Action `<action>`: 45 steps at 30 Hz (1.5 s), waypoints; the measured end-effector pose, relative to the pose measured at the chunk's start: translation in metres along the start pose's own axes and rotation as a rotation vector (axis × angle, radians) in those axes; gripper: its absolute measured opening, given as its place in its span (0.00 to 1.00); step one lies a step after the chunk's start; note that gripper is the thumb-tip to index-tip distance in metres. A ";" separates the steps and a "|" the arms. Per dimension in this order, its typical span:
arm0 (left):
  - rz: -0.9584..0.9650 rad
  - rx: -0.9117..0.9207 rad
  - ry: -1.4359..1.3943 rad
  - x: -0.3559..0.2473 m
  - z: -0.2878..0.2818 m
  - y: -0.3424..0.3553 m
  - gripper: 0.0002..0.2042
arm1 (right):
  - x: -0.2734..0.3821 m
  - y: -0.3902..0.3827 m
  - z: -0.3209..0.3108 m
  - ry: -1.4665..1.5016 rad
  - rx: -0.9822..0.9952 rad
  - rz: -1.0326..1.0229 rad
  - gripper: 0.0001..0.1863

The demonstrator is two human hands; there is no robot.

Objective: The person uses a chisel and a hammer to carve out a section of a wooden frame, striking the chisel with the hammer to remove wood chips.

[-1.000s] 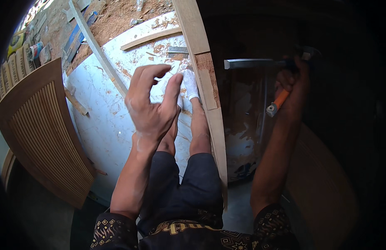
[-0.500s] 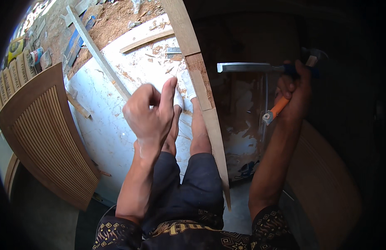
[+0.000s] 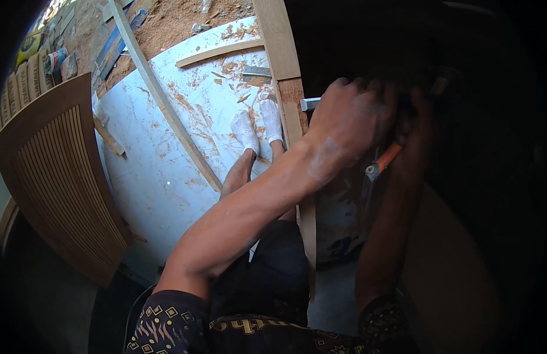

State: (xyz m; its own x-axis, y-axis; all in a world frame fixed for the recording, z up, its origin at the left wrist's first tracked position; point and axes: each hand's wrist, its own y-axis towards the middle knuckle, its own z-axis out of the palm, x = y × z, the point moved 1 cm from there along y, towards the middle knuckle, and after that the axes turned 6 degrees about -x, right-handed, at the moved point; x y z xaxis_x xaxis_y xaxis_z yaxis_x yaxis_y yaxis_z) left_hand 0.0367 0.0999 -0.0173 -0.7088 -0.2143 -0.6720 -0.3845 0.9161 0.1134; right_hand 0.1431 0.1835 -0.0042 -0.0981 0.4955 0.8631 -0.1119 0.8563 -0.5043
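Note:
My left hand reaches across to the right, its fingers curled over a chisel. The chisel's flat metal end sticks out past my knuckles, close to the upright wooden board edge. A shallow cut recess shows in that edge, with wood fibres bare. In the dim area on the right, my right hand is closed around a hammer with an orange handle. The hammer's head is dark and hard to see. The chisel's blue handle lies partly hidden between my two hands.
A metal hinge and wood chips lie on the white marbled floor near my socked feet. A wood strip and a long metal bar rest there too. At left leans a slatted wooden panel, with stacked sacks behind.
My left hand has moved from over the floor, where it was a loose fist, rightward onto the chisel. The right hand, which had held chisel and hammer together, stays in nearly the same place.

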 end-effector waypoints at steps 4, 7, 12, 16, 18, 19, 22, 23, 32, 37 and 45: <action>0.046 -0.010 -0.031 0.007 -0.001 0.003 0.10 | 0.001 0.001 0.000 -0.011 0.012 -0.010 0.12; 0.028 0.032 -0.063 0.006 -0.006 0.006 0.13 | 0.001 0.003 -0.002 -0.024 0.017 -0.007 0.12; 0.085 -0.055 -0.051 0.011 -0.009 0.001 0.19 | 0.011 -0.002 -0.006 -0.082 0.082 -0.035 0.17; 0.057 -0.014 -0.050 0.010 -0.012 0.001 0.21 | 0.034 -0.017 -0.024 -0.196 -0.140 -0.077 0.26; 0.051 0.007 -0.046 0.012 -0.012 0.000 0.22 | 0.045 -0.019 -0.046 -0.245 -0.186 -0.099 0.29; 0.050 0.016 -0.050 0.012 -0.011 0.001 0.22 | 0.052 -0.019 -0.061 -0.225 -0.164 -0.113 0.29; 0.055 0.017 -0.026 0.012 -0.010 0.001 0.22 | 0.067 -0.032 -0.074 -0.323 -0.116 -0.182 0.32; 0.054 0.028 -0.022 0.011 -0.010 0.001 0.22 | 0.072 -0.037 -0.075 -0.381 -0.103 -0.208 0.34; 0.082 -0.072 0.027 0.012 -0.005 0.001 0.13 | 0.086 -0.024 -0.120 -0.438 0.051 -0.103 0.32; 0.004 0.050 0.100 0.013 -0.006 0.000 0.25 | 0.081 -0.022 -0.111 -0.596 0.121 -0.092 0.32; -0.010 0.035 0.060 0.014 -0.008 0.001 0.24 | 0.077 -0.021 -0.105 -0.505 0.066 -0.012 0.28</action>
State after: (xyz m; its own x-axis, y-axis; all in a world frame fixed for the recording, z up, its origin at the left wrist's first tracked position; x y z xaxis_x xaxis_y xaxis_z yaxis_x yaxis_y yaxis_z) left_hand 0.0218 0.0955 -0.0205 -0.7398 -0.2421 -0.6278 -0.3712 0.9251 0.0807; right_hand 0.2417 0.2192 0.0755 -0.5607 0.3388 0.7555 -0.1768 0.8424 -0.5090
